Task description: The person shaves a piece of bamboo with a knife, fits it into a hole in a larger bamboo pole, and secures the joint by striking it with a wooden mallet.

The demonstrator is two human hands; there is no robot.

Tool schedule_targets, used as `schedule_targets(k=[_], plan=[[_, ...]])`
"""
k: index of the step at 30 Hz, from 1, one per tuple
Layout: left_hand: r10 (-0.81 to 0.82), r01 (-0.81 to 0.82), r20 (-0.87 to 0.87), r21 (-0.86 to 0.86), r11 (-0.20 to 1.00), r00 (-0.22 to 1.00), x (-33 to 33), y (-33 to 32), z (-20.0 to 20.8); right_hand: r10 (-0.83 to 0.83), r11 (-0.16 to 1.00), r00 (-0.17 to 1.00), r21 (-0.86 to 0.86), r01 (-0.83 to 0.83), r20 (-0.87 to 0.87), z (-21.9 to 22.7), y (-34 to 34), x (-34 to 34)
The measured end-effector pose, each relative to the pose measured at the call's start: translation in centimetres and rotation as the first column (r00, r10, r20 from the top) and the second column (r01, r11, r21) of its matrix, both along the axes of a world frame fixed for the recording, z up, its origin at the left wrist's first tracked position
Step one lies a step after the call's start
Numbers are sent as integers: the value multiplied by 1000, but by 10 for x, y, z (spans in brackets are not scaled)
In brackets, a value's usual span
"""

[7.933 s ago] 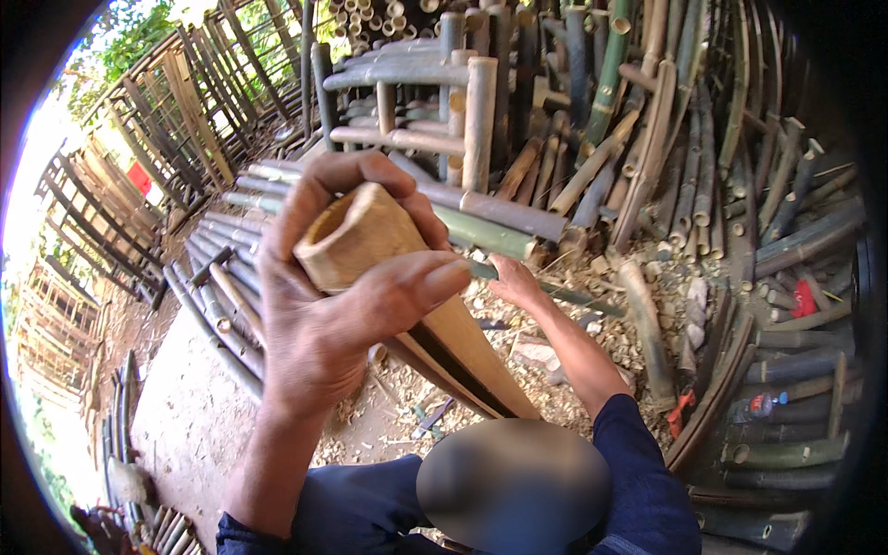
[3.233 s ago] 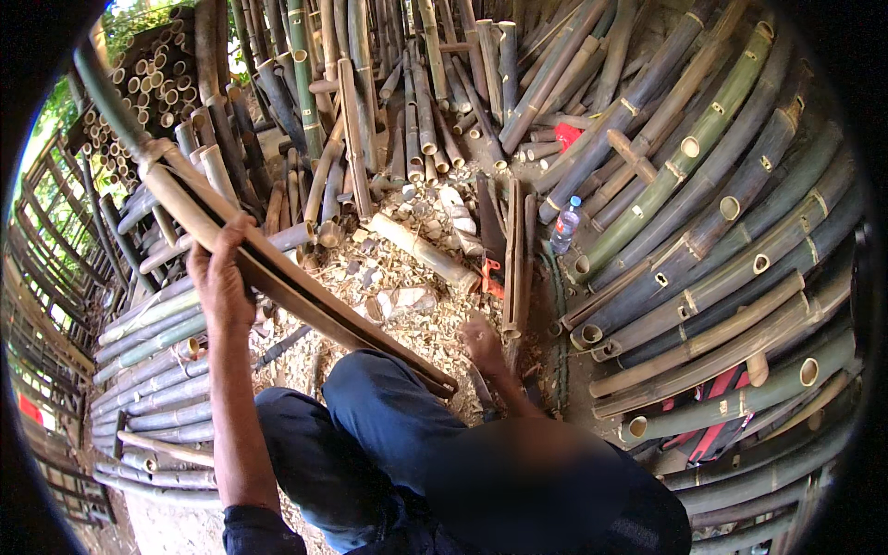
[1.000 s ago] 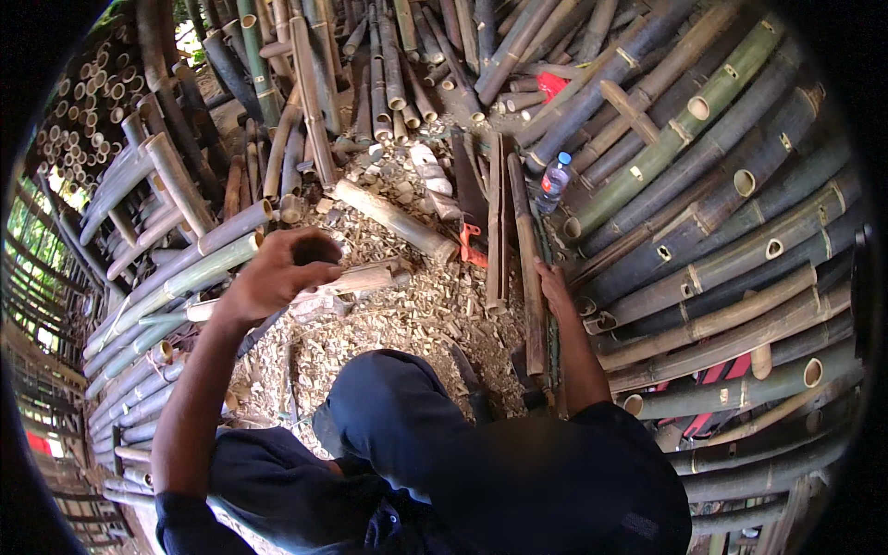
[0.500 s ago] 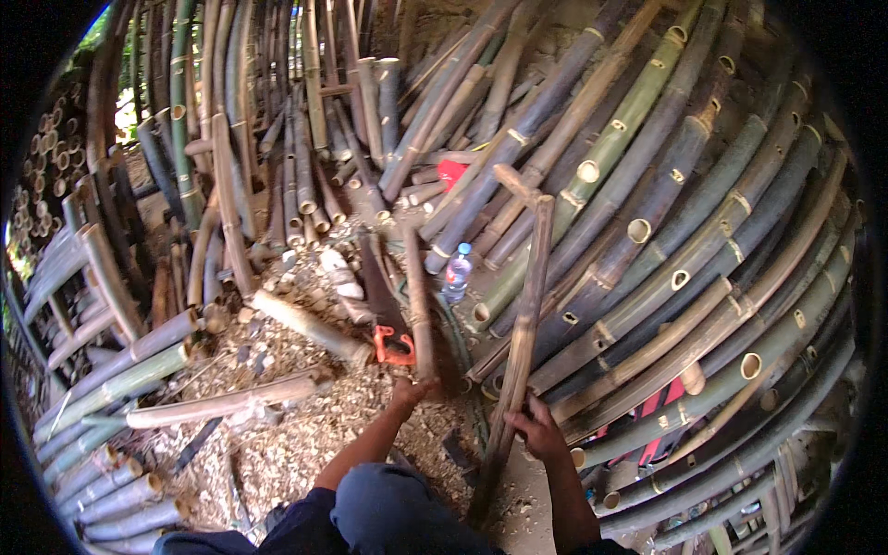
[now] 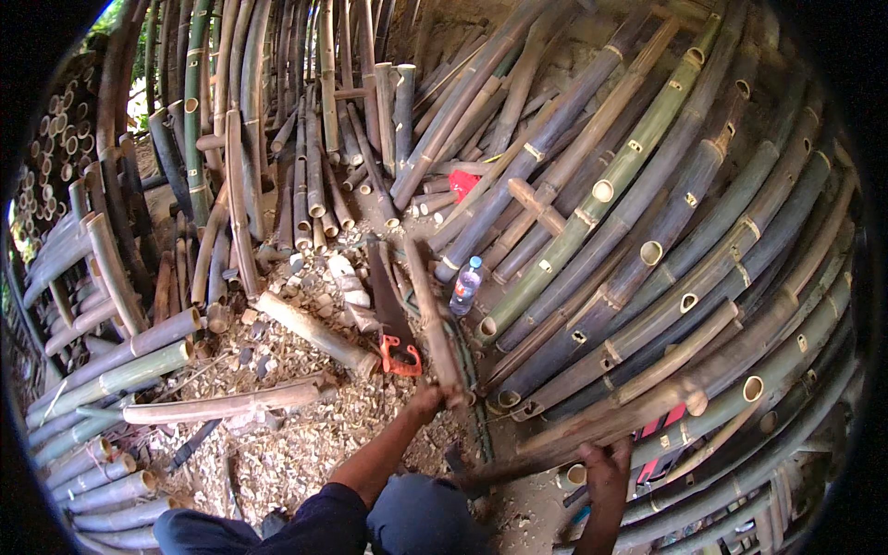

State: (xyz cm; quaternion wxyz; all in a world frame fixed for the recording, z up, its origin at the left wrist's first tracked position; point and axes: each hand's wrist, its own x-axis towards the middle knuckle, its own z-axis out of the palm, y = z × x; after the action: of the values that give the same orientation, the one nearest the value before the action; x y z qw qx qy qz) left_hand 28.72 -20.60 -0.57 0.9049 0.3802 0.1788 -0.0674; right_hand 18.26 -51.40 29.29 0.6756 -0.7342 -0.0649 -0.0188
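Observation:
My left hand [image 5: 427, 404] is closed round the lower end of a short brown bamboo piece [image 5: 429, 319], which leans upright beside a handsaw. The saw has an orange handle [image 5: 400, 356] and a dark blade [image 5: 387, 287]; it lies just left of that piece. Off to the right, my right hand [image 5: 606, 465] grips a long brown bamboo pole [image 5: 555, 444] with bent fingers. This pole slants from near my knee up to the right, over other poles, and its far end is blurred. A pale cut bamboo length [image 5: 314, 331] rests on the shavings to the left.
Wood shavings [image 5: 324, 453] cover the ground. A water bottle [image 5: 466, 287] with a blue cap stands ahead. Long bamboo poles with cut holes [image 5: 601, 250] lean in rows along the right. Stacked bamboo [image 5: 120, 490] lies at the lower left, with upright poles [image 5: 194, 111] behind.
My right hand has moved right and down, swinging the long pole from steep to low over the right-hand poles. My left hand has shifted slightly right, and its bamboo piece tilts more.

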Motion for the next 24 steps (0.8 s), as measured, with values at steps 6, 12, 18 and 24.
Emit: schedule_targets(k=[6,12,18,24], plan=[[145,-62,233,-331,942,962,-12,32,190,-255,841,947,528,116,198,22,-18,14],[345,-197,339,-401,895,875,-63,51,309,-292,687,881,723,-76,371,67,17,15],[490,-352,353,-388,852,797,-115,60,331,-225,643,889,747,-171,398,82,61,9],[600,-417,415,-452,788,684,-153,58,345,-124,636,895,727,-259,428,83,84,2]])
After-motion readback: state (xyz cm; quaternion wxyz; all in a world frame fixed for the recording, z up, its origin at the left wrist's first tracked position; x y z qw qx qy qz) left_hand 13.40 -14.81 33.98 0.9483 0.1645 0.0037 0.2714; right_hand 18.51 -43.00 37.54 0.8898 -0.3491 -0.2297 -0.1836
